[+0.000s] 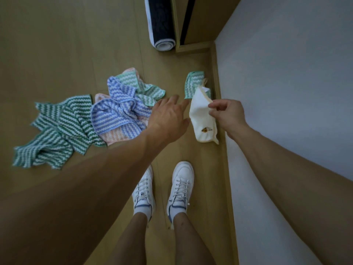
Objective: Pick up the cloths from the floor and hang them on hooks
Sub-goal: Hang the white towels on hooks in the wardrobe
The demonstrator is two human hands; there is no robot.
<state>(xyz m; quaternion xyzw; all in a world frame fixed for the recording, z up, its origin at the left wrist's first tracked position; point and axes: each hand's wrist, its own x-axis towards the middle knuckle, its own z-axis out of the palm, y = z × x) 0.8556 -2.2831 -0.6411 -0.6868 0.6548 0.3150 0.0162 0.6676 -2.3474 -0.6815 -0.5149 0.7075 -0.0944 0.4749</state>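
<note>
The fingers (pixel 211 107) of the right hand (pixel 228 115) are curled into a pinch on the upper edge of a small white cloth (pixel 202 119), which hangs free above the floor (pixel 57 54), close to the wall (pixel 286 73). Only that one edge is held, so the hold is judged light; the cloth could slip out if it is swung or snagged while being carried.

The left hand (pixel 168 115) is held open, fingers straight and spread, holding nothing, just beside the white cloth and above the edge of the pile. Whether it is meant for the hanging cloth or for the pile cannot be told.

The rest of the cloths are left on the floor: a blue striped cloth (pixel 114 113) lies tangled over a pink cloth (pixel 114 137) and a pale green cloth (pixel 139 87), with a dark green striped cloth (pixel 57 134) spread to the left. A further pale green cloth (pixel 193 84) lies apart, against the skirting. Because the pile is knotted together, several cloths could be dragged up at once and dropped again if one is pulled.

No hooks are seen in this view, so the reach needed cannot be judged. The white shoes (pixel 162 190) stand near the pile, and a loose cloth could be trodden on. A rolled mat (pixel 158 22) lies further off.
</note>
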